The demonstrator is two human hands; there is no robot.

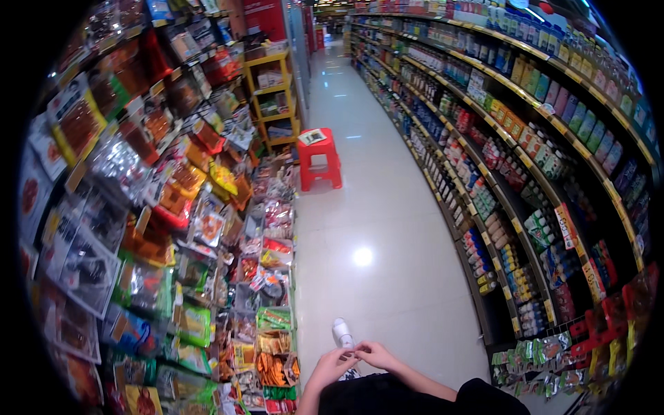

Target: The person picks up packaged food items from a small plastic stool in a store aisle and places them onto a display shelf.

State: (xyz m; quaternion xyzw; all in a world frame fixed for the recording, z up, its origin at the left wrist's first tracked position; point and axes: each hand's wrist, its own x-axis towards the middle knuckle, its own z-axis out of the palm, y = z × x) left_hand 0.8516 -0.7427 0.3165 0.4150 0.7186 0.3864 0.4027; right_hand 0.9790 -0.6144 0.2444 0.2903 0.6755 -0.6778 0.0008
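My left hand and my right hand meet in front of my body, low in the view. The fingertips of both are pinched together and touch or nearly touch each other. Whatever lies between them, if anything, is too small to make out. Just beyond the hands a white shoe stands on the pale, glossy floor. Nearest to my left hand are open bins of small wrapped snacks along the left side of the aisle.
Hanging packaged foods cover the left rack. A red plastic stool with a printed sheet stands by a yellow shelf unit. Long shelves of bottles line the right, ending in a wire rack of packets.
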